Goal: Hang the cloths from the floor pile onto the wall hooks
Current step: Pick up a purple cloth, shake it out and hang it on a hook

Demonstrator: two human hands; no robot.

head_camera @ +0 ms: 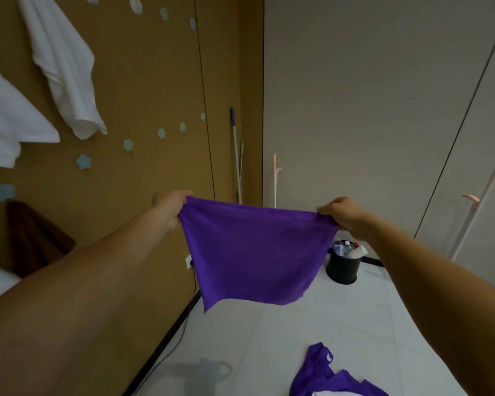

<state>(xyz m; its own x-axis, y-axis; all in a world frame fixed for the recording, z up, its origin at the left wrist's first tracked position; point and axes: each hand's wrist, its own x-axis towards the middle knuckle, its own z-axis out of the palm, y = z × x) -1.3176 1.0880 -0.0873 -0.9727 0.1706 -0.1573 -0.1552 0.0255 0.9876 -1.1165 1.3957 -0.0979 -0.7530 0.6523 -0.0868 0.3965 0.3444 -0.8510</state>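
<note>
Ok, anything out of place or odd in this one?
Nothing stands out. The left hand and right hand hold the purple cloth spread by its top corners; the floor pile lies crumpled, as expected.

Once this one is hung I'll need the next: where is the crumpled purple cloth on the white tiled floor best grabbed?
Probably the far corner of the crumpled purple cloth, by its small pale label, pinched from above: it lies clear on the floor, while the near end is bunched against a white cloth.
</note>
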